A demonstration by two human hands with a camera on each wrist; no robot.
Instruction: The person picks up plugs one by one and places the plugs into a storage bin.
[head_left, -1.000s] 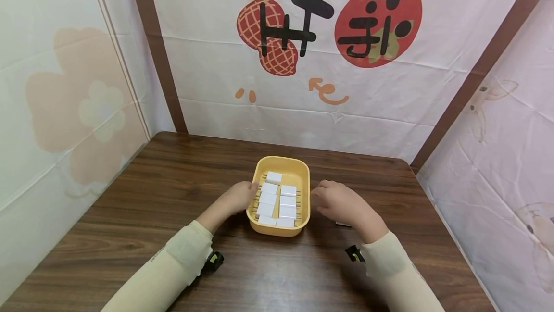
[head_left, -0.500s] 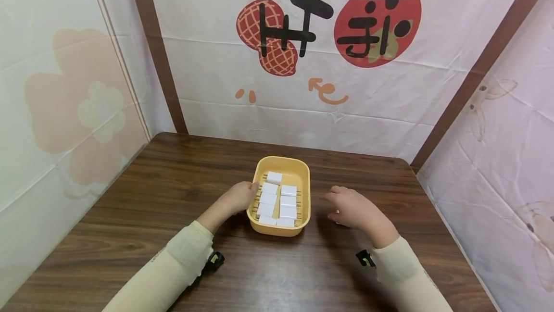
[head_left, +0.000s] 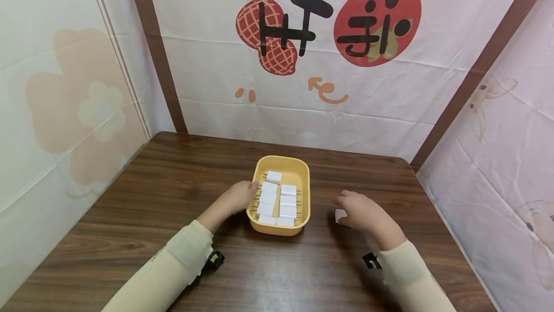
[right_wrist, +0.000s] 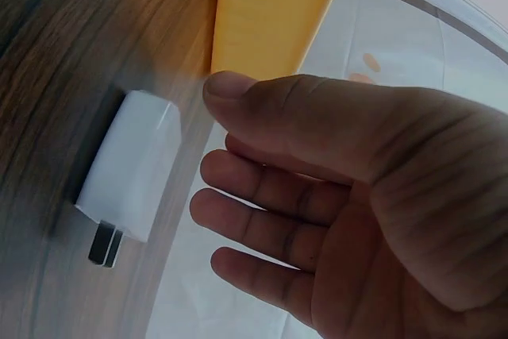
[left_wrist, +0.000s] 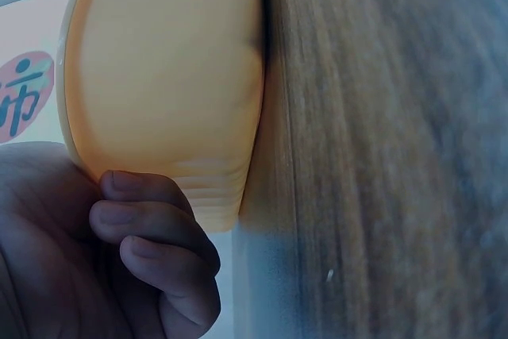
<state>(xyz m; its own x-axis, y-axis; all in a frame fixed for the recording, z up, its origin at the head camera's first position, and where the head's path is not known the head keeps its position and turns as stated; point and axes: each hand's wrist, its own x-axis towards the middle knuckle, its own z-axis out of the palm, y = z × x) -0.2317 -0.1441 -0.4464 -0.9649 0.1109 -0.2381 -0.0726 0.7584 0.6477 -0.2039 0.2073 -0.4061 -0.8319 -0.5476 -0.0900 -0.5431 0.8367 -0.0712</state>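
My left hand point(head_left: 237, 197) grips the left rim of a yellow plastic tray point(head_left: 295, 165); its thumb lies over the rim. In the left wrist view, curled fingers point(left_wrist: 159, 224) sit against the tray's outer wall point(left_wrist: 167, 69). Inside are several white plug adapters point(head_left: 288, 201) in two columns, their prongs pointing outward. Right of the tray, my right hand point(head_left: 365, 213) hovers by one more white plug adapter point(head_left: 340, 215) on the table. In the right wrist view this plug adapter point(right_wrist: 135, 164) stands apart from the fingertips point(right_wrist: 226, 85), and the hand holds nothing.
Everything stands on a dark brown wooden table point(head_left: 207, 158). Behind it hangs a white printed cloth point(head_left: 207, 62), with more cloth on both sides. A small black device point(head_left: 214, 260) is at the left wrist, another point(head_left: 372, 260) at the right.
My right hand has moved away from the tray's right side, to the right, over to the lone plug adapter, which shows more now. The left hand and tray stay put.
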